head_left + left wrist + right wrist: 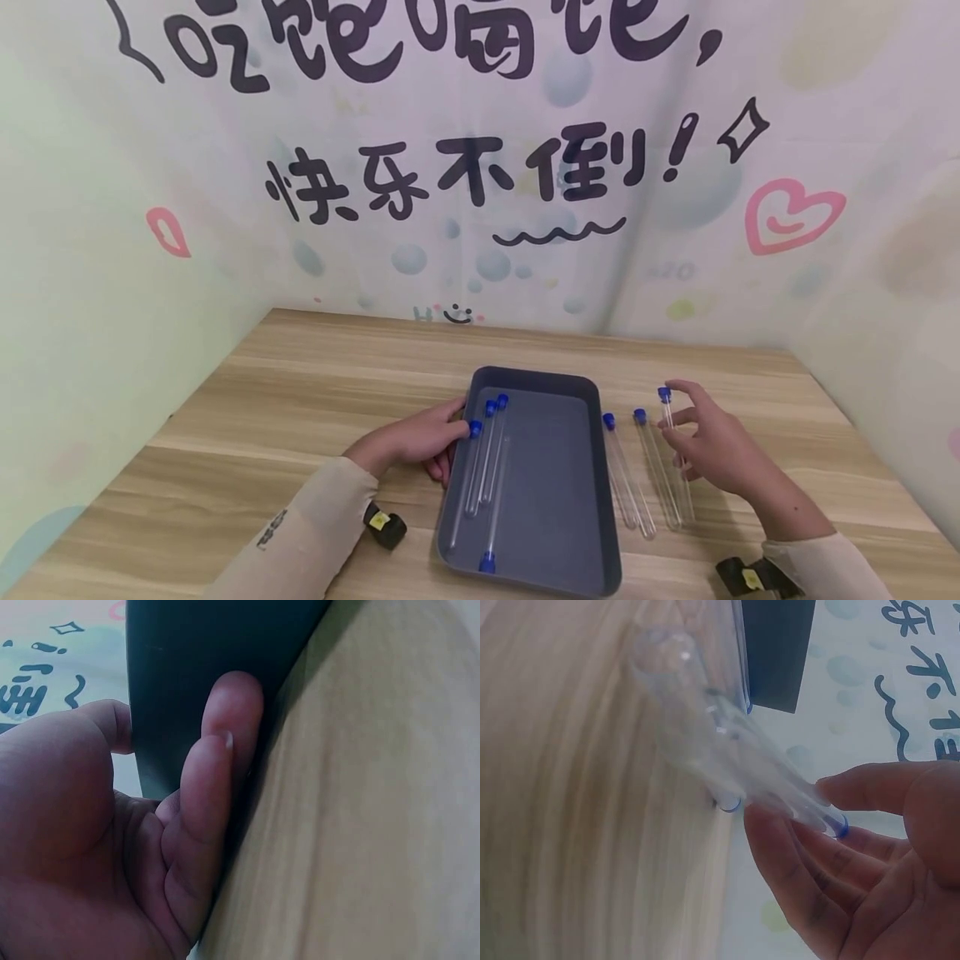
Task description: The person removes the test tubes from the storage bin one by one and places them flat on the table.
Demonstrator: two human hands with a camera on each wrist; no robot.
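Note:
My left hand (416,437) holds the left side of a dark grey tray (536,381), the thumb over its rim. In the left wrist view the fingers (206,784) lie along the tray's outer wall, low by the tabletop. To the right of the tray, my right hand (712,446) pinches a clear test tube (666,406) with a blue cap, tilted with the cap up and away. The right wrist view shows this tube (772,780) between thumb and fingers, its near end blurred. Several capped test tubes (486,454) lie along the tray's left half.
Between the tray and my right hand, more blue-capped test tubes (654,458) lie on the wooden table (337,350). A printed cloth wall (450,275) stands behind the table's far edge. Each wrist wears a black strap-on device (385,527).

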